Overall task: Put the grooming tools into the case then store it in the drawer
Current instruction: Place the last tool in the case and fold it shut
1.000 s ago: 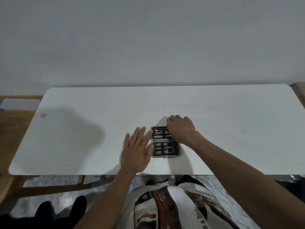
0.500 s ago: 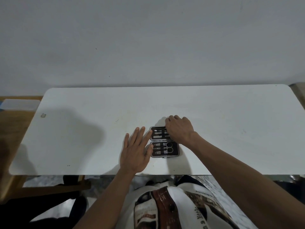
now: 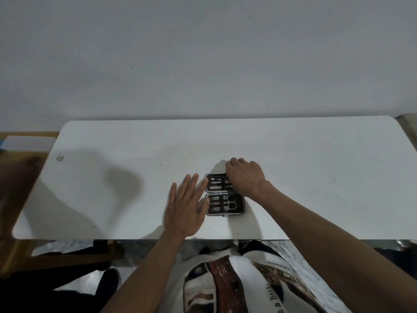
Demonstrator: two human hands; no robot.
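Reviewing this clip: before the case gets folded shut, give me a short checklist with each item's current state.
1. Black hinged grooming case lies open flat on the white table: ok.
2. Small metal scissors seated in the near half: ok.
3. All slots in the far half filled: cannot tell, the right hand covers part of it.
4. Left hand steadies the case's left edge, fingers spread: ok.
5. Loose tools left on the table: none visible, ok.
6. Drawer within reach: cannot tell, not in view.

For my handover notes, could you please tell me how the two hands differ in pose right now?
The left hand lies flat with fingers spread, beside the open case; the right hand is curled, knuckles up, over the case's far half. The left covers none of the tools; the right hides some. Both rest at the white table.
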